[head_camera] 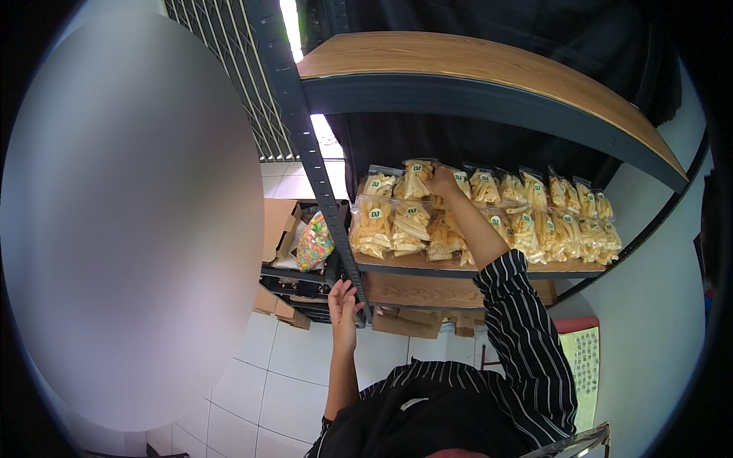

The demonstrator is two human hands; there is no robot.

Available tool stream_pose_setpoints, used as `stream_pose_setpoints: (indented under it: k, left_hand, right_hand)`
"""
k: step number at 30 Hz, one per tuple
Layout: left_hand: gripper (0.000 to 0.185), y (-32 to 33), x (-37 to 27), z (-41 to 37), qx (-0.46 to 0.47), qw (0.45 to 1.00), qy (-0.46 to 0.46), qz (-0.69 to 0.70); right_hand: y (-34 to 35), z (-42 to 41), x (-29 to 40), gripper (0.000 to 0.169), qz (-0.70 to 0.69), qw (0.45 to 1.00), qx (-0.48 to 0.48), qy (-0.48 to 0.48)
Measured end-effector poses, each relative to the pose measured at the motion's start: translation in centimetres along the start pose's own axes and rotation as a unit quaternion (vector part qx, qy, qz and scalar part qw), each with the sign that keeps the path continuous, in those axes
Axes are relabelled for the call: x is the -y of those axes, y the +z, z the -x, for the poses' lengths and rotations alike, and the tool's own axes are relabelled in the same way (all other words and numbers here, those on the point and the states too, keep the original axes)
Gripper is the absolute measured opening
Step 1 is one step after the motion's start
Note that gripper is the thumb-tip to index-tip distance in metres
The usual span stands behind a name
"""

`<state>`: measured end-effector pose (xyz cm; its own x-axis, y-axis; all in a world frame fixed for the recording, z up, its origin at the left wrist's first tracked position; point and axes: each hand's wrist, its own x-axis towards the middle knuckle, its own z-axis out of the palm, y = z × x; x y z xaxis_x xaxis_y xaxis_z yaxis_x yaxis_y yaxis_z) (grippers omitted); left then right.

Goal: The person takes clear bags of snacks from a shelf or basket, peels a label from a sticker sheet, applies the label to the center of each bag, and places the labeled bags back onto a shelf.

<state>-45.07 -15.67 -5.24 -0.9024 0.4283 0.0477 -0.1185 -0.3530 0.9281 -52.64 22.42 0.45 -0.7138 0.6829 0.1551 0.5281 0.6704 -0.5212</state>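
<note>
My right hand reaches to the back row on the wooden shelf, its fingers at the upper right edge of a clear plastic bag of pale yellow snack sticks. Whether the fingers pinch that bag is not plain. Several like bags with round stickers stand in two rows, such as a front bag and one at the left end. My left hand is raised beside the slotted metal post, palm up, fingers apart and slightly curled, holding nothing.
An upper wooden shelf with a dark metal beam spans above the bags. Left of the post, a bag of colourful pieces lies by an open cardboard box. Cardboard sits under the lower shelf. A large blurred pale shape covers the left side.
</note>
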Motion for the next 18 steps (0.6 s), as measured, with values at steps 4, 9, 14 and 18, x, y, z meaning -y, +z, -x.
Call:
stream_pose_setpoints:
  k: [4,9,14,18]
  left_hand:
    - [0.040,-0.5,0.1,-0.1,-0.006,1.000,-0.006,-0.004]
    - [0.038,-0.7,0.6,-0.5,0.005,1.000,-0.007,-0.013]
    - [0.038,-0.7,1.0,-0.8,0.011,1.000,-0.017,-0.020]
    - [0.038,-0.9,0.9,-0.5,0.012,0.999,-0.018,-0.027]
  right_hand:
    - [-0.2,0.3,0.7,0.046,0.026,0.999,0.035,0.008]
    - [-0.1,0.9,0.4,0.035,0.103,0.994,0.010,-0.019]
    - [-0.6,1.2,0.3,0.038,0.134,0.991,-0.005,-0.019]
    - [-1.5,2.6,1.6,0.038,0.159,0.985,-0.004,-0.062]
